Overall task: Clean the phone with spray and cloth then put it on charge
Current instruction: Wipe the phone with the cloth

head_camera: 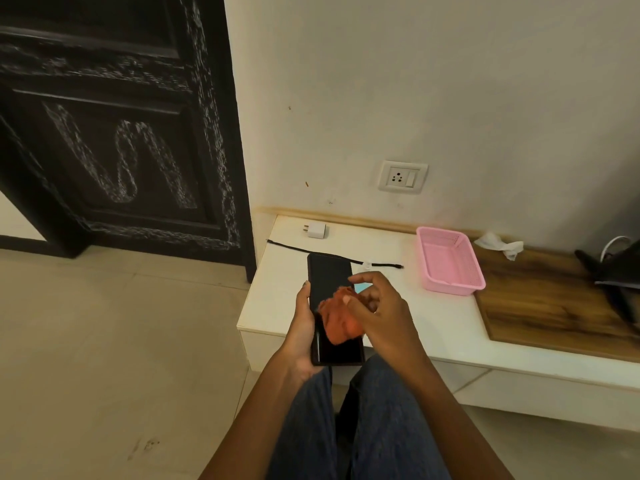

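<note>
The low white counter [433, 320] runs along the wall, and everything for charging is laid out on it, beyond the hands. The wall socket [402, 177] sits above its back edge with nothing plugged in. The phone [329, 282] is held over the counter's near left corner, above the person's knees, with its long axis pointing away from the body toward the wall, dark screen up.

The left hand [304, 327] cradles the phone from its left side, fingers curled round the edge and the thumb lying along it. The right hand [377, 306] comes in from the right and rests over the middle of the screen, its fingers pinching a crumpled orange cloth [341, 322] against the glass. So the cloth hand is on top of the phone and the holding hand beneath and beside it. I would say the wiping step is in hand.

The black cable [294, 245] lies across the counter just past the phone's far end, and the white charger plug [317, 231] sits a little behind it, near the wall. Both lie straight ahead of the phone, nearer the left hand's side. I cannot pick out a spray bottle for certain.
</note>
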`<action>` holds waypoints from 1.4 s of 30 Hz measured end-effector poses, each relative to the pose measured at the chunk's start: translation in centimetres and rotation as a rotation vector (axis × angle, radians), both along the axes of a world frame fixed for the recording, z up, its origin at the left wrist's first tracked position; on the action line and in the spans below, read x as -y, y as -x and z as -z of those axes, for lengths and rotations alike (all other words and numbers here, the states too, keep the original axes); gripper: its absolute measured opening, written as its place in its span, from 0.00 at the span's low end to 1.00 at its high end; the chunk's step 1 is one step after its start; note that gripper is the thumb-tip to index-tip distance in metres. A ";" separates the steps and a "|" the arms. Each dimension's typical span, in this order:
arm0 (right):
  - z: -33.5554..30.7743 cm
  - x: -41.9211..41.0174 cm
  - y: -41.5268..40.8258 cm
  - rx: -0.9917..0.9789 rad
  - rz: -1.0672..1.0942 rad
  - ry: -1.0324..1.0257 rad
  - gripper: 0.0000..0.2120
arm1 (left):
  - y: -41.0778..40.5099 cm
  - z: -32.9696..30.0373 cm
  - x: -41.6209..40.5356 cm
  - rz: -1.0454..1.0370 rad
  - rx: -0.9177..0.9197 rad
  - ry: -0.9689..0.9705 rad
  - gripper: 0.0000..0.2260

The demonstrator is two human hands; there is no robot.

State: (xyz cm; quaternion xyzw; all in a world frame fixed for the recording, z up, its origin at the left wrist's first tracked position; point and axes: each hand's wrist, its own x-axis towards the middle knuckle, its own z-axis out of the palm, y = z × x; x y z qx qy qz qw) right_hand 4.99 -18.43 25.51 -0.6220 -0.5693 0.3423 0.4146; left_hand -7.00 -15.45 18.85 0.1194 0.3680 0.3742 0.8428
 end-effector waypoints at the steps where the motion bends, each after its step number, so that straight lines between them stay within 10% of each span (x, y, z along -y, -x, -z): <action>1: 0.3 -0.4 -0.1 0.070 0.040 -0.018 0.09 | -0.1 -0.1 0.0 -0.009 -0.019 -0.004 0.32; 7: 1.8 -1.3 -0.6 0.453 0.114 -0.092 0.15 | 0.1 -0.1 0.0 0.011 -0.037 -0.037 0.33; 22: 1.9 0.2 0.8 0.544 0.097 -0.324 0.04 | -0.2 0.0 -0.3 0.056 0.045 -0.073 0.31; 35: -0.4 -0.4 -3.7 -1.054 0.426 0.266 0.11 | -0.2 -1.1 0.6 0.011 0.172 -0.073 0.28; 42: -0.2 -1.9 -3.2 -0.251 0.364 -0.034 0.04 | -0.8 -0.6 0.9 0.064 0.164 -0.057 0.32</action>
